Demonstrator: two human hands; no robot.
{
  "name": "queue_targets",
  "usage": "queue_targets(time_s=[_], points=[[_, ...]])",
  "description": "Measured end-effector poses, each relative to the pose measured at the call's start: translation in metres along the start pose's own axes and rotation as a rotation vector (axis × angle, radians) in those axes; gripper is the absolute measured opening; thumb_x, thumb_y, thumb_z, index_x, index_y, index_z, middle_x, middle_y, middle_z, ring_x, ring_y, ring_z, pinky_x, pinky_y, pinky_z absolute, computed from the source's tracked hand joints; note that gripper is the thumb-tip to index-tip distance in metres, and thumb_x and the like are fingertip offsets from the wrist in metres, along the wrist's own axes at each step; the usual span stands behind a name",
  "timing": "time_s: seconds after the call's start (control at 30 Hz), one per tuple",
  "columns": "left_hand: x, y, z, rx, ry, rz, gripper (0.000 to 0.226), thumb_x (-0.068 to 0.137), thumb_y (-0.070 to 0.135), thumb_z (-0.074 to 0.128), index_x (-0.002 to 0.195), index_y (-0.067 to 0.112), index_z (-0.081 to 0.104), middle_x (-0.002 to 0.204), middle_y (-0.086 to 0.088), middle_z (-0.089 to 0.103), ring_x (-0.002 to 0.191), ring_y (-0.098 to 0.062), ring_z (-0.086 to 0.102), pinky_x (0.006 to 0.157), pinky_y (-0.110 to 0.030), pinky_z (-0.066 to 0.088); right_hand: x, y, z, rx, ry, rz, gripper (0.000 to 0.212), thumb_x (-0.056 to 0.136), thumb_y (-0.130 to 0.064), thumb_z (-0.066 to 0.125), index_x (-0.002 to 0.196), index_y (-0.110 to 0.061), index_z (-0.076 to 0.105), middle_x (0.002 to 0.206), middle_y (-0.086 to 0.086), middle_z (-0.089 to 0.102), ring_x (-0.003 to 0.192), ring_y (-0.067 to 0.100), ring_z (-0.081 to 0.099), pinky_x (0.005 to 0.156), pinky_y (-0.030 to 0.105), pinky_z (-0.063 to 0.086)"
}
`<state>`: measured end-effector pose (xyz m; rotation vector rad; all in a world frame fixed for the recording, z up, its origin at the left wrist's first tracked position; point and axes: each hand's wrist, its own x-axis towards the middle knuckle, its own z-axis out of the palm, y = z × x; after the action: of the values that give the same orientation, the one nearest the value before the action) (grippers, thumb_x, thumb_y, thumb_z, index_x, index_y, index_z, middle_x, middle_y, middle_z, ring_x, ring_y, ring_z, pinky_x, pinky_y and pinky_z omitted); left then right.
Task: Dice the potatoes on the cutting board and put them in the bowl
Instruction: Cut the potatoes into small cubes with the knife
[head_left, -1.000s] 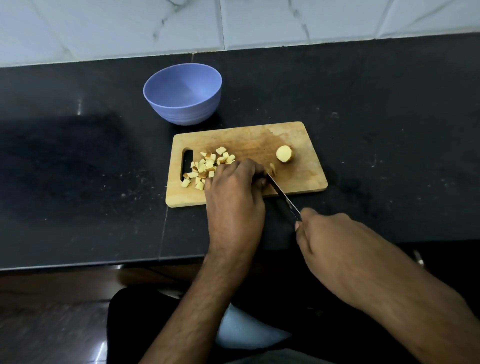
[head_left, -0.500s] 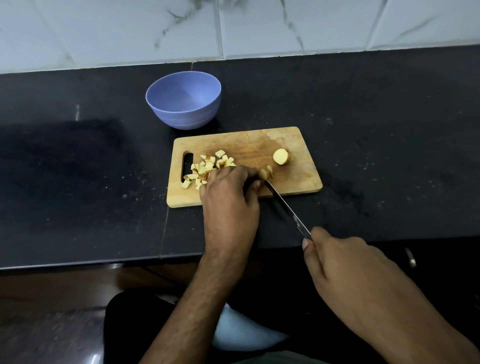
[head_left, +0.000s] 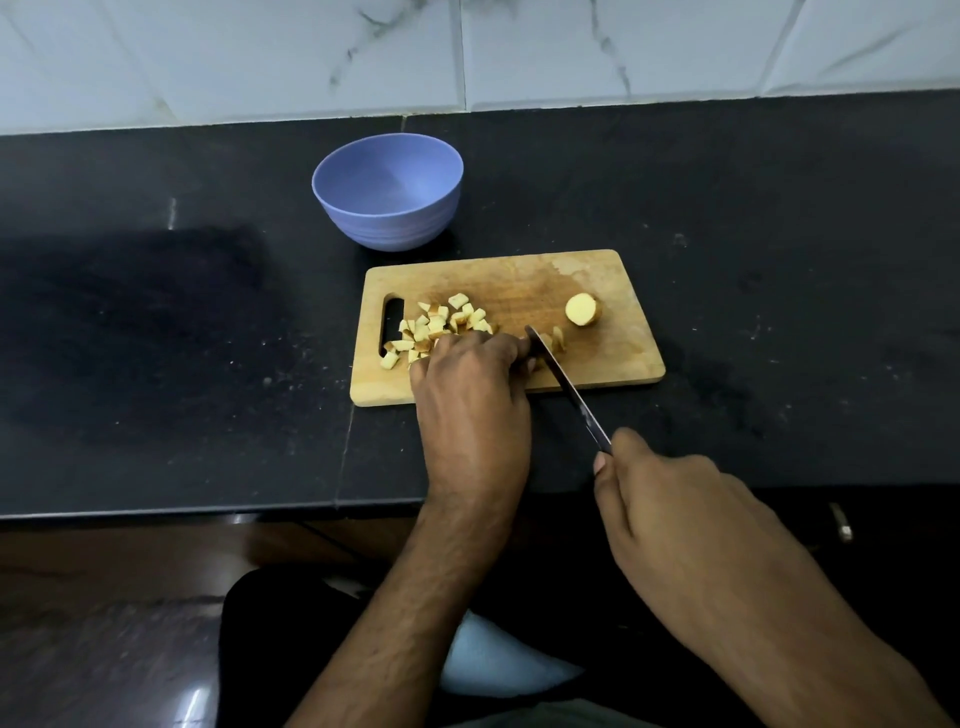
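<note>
Head view, looking down on a black counter with a wooden cutting board as the landmark. Just beyond the board's far left corner stands a blue bowl, with nothing visible inside. On the board's left part, beside its handle slot, lies a heap of diced potato cubes. Toward the board's right part sits a larger uncut potato piece, cut face up, apart from the heap. Between the heap and that piece, a few thin potato slices lie just beside the knife blade.

The left hand rests over the board's near edge, its fingers curled down onto the board next to the blade; what they hold beneath is hidden, so whether they pinch a piece cannot be told. The right hand is off the board's near right side, fingers wrapped round the handle of a knife, whose blade slants up across the board's near edge with its tip among the slices.
</note>
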<state>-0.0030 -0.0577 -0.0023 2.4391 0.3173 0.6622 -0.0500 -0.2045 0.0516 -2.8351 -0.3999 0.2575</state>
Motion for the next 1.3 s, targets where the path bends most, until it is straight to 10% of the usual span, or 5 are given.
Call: queue_targets(time_s=[0.63, 1.3], points=[[0.002, -0.004, 0.002, -0.162, 0.001, -0.046, 0.017, 0.089, 0.011, 0.072, 0.099, 0.024, 0.076, 0.093, 0.012, 0.072, 0.095, -0.01, 0.061, 0.088, -0.044, 0.052, 0.03, 0.004, -0.003, 0.034, -0.193, -0.025, 0.028, 0.107, -0.042, 0.027, 0.084, -0.03, 0.04, 0.063, -0.002, 0.055, 0.033, 0.007, 0.049, 0.038, 0.016, 0.032], [-0.002, -0.001, -0.001, -0.127, -0.012, -0.082, 0.015, 0.089, 0.025, 0.071, 0.097, 0.027, 0.059, 0.098, 0.016, 0.057, 0.1, -0.01, 0.051, 0.093, -0.037, 0.044, -0.006, 0.01, 0.004, -0.017, -0.037, 0.023, 0.027, 0.106, -0.044, 0.019, 0.091, -0.03, 0.037, 0.07, -0.006, 0.056, 0.06, 0.008, 0.057, 0.055, 0.024, 0.047]])
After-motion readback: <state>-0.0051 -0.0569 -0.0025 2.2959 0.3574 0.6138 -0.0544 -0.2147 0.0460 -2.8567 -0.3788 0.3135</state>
